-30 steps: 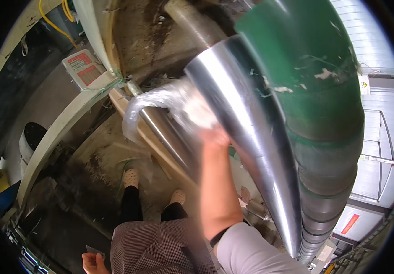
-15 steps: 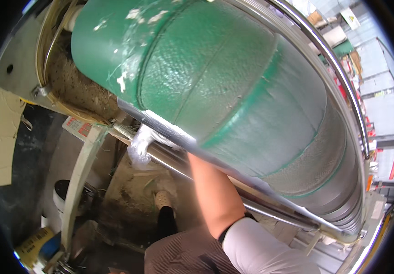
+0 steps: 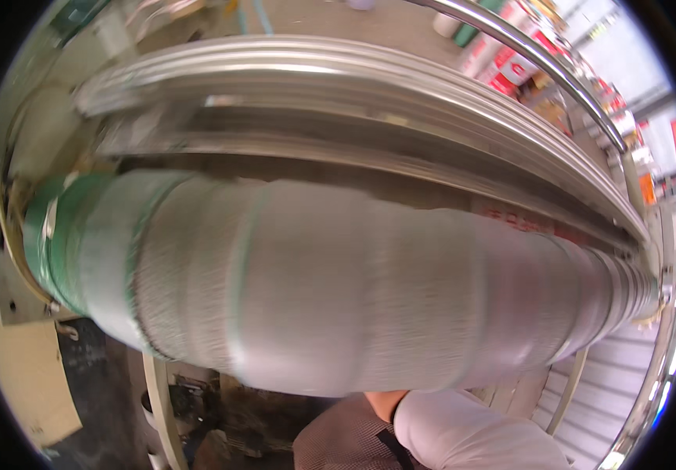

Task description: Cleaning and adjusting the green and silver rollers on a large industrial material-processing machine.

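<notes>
- Workshop clutter fills the background behind the machine: red and white containers stand at the upper right, and a pale wall shows at the lower right.
- Across almost the whole view I see a big roller, grey and motion-blurred, with a green end at its left side.
- Above it lie long metal rails, and a thin shiny bar curves over them toward the right.
- Below the roller, on the left, a cream frame leg goes down to a dark, dirty floor.
- At the lower edge my right arm in a white sleeve comes up and disappears behind the underside of the roller.
- My right hand is hidden by the roller, so I cannot tell how far it is open or whether it holds anything. My left hand is not in view.
- The roller sits directly above the arm, very close or touching; the exact contact I cannot see.
- My judgement of the risk: if the roller is turning, as the blur may suggest, the sleeve or fingers could be pulled in between roller and frame.
- Also I work blind there, so the hand may slip or hit a hard edge unseen.
</notes>
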### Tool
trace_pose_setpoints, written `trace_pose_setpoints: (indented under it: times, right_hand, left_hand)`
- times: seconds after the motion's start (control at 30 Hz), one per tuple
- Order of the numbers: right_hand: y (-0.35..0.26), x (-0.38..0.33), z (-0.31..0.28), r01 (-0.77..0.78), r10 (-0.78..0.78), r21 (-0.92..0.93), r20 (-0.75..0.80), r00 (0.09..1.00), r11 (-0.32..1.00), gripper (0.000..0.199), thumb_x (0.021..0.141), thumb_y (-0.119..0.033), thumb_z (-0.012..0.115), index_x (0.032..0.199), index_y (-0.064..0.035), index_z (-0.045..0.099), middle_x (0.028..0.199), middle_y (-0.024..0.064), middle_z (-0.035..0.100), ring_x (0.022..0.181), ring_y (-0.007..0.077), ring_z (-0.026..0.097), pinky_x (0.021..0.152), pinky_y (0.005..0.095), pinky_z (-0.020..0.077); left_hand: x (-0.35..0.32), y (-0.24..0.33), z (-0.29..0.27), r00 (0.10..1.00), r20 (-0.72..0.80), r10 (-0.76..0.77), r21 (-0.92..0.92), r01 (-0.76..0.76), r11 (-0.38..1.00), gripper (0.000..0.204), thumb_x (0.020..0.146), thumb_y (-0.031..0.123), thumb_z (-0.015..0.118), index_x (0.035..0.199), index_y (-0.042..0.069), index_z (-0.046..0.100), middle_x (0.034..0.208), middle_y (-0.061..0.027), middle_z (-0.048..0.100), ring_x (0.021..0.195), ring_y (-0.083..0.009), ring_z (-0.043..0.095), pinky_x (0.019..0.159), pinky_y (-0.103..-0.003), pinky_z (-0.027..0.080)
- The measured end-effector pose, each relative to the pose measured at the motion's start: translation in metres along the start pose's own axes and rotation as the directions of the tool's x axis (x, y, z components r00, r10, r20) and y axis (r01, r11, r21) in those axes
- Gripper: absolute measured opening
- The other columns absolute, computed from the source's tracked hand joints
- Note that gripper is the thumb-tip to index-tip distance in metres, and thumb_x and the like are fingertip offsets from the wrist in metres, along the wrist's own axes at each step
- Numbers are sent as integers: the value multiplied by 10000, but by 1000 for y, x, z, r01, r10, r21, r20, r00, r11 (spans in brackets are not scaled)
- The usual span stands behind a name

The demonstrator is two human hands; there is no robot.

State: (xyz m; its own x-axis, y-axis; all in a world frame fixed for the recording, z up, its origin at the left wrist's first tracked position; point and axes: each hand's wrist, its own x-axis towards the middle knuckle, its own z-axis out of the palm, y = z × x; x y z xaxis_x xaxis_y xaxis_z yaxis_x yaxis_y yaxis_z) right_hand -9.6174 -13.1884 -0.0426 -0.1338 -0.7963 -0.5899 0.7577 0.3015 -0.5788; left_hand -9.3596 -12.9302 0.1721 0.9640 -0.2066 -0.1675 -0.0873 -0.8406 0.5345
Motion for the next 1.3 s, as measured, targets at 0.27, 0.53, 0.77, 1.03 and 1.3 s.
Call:
trace_pose_setpoints:
  times: [0.27, 0.53, 0.77, 1.03, 1.3]
  right_hand:
    - [33, 14, 24, -67, 71, 74, -44, 997, 995, 562, 903, -477, 437, 1232, -25, 491, 1218, 146, 536, 1127, 299, 518, 938, 462, 442]
    - [81, 49, 88, -101, 108, 132, -46, 993, 986, 568, 907, -486, 426, 1241, -31, 487, 1233, 144, 530, 1139, 297, 513, 945, 463, 437]
    - [89, 83, 108, -164, 165, 140, 1, 986, 976, 573, 910, -493, 417, 1250, -36, 484, 1245, 142, 524, 1149, 296, 508, 951, 464, 434]
    - [-29, 90, 62, -168, 152, 162, 104, 983, 972, 579, 913, -501, 406, 1259, -42, 480, 1260, 140, 517, 1160, 294, 502, 958, 465, 429]
    - [-248, 88, -114, 267, -191, 320, -248, 950, 909, 586, 917, -509, 395, 1268, -48, 477, 1274, 138, 511, 1172, 292, 497, 965, 466, 425]
  left_hand:
    - [24, 65, -19, 909, -200, 365, -71, -385, 920, 254, 821, 162, 702, 763, -10, 525, 709, -86, 535, 659, -185, 484, 628, -332, 446]
    - [73, 245, 11, 321, -349, 881, -218, -942, 256, 225, 893, 174, 613, 902, -7, 480, 797, -137, 580, 691, -219, 542, 680, -338, 460]
    - [27, 354, 73, 227, -162, 960, -678, -733, 58, 186, 896, 161, 602, 912, 18, 483, 814, -138, 588, 681, -212, 553, 674, -322, 463]
    - [-69, 373, 112, 144, 110, 983, -787, -592, 175, 176, 884, 145, 606, 914, 30, 476, 857, -141, 592, 744, -200, 555, 721, -314, 449]
    - [-194, 406, 138, 279, 116, 953, -676, -681, 281, 190, 870, 162, 617, 874, -2, 524, 789, -55, 548, 702, -134, 478, 666, -285, 411]
